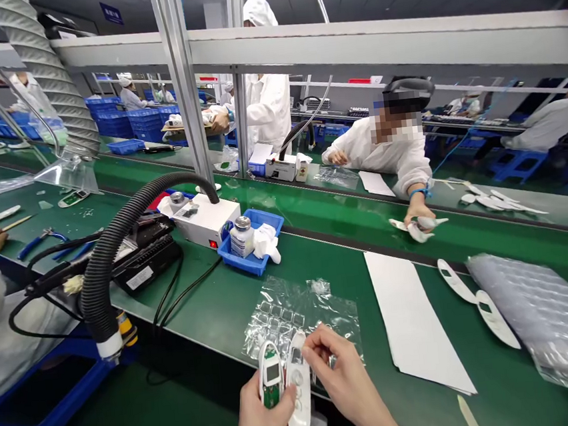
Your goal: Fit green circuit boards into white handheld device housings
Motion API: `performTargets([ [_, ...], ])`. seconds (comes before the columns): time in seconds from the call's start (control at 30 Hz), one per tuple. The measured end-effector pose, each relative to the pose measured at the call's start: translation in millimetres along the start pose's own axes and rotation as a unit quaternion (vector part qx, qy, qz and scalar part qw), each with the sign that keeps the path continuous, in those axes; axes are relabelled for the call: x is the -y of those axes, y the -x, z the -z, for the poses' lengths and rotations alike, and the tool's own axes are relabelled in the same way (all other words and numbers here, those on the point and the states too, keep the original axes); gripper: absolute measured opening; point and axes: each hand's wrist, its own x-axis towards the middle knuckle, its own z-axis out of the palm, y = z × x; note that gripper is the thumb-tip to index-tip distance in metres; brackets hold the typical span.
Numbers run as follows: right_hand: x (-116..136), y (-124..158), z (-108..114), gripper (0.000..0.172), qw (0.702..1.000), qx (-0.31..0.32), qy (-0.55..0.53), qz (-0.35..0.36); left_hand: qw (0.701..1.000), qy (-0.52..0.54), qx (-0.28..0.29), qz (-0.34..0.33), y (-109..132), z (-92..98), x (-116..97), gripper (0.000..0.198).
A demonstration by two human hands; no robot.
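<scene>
My left hand (264,412) is closed around two long white plastic housing halves, held side by side at the bench's near edge. One housing half (271,382) carries a green circuit board with a small grey screen. The other half, an oval cover (299,409), has a window near its top and round openings below. My right hand (340,371) pinches at the cover's upper end, beside the window; whatever sits between its fingertips is too small to make out. Just beyond lies a clear plastic sheet (336,312) with several small square window pieces (274,314).
White paper (415,321) lies to the right, near two white shells (495,320) and a bubble-wrap pack (539,309). A blue tray (253,264) holds a bottle. A black hose (96,271) arches at left. Across the green belt (323,202), a co-worker (383,153) reaches over with white parts.
</scene>
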Motion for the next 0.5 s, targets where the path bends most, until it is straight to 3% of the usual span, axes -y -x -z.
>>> performTargets([
  [0.17, -5, 0, -4, 0.026, 1.0, -0.013, 0.008, -0.004, 1.0, 0.009, -0.009, -0.006, -1, 0.0, 0, 0.036],
  [0.3, -9, 5, -10, 0.018, 0.997, -0.026, -0.051, -0.046, 1.0, 0.015, -0.011, 0.0, -2, 1.2, 2, 0.039],
  [0.5, -16, 11, -23, 0.021, 0.993, 0.003, -0.106, -0.055, 1.0, -0.016, 0.019, -0.015, -6, 7.8, 7, 0.032],
])
